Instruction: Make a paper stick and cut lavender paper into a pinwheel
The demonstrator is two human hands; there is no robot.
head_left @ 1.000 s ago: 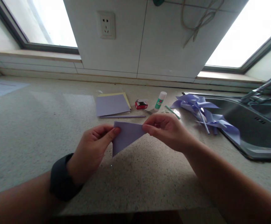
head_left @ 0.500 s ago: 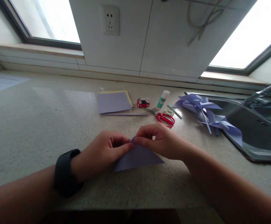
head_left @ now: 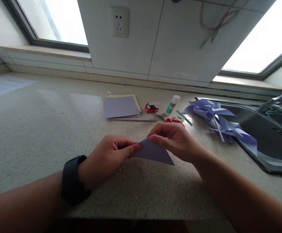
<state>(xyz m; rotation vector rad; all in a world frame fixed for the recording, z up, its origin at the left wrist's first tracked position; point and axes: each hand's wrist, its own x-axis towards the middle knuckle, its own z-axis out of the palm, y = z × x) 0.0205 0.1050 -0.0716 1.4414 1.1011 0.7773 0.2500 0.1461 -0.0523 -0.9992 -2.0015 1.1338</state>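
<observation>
left hand (head_left: 109, 158) pinching lilac folded paper triangle (head_left: 153, 152) at its 9 o'clock corner | right hand (head_left: 175, 140) pinching the 12 o'clock edge | risk: uneven pull skews or tears the crease

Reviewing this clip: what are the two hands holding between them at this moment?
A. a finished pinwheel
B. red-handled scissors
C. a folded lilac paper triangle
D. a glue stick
C. The left hand and the right hand each pinch a side of the lilac paper triangle just above the countertop; the scissors, glue stick and pinwheels lie untouched farther back.
</observation>
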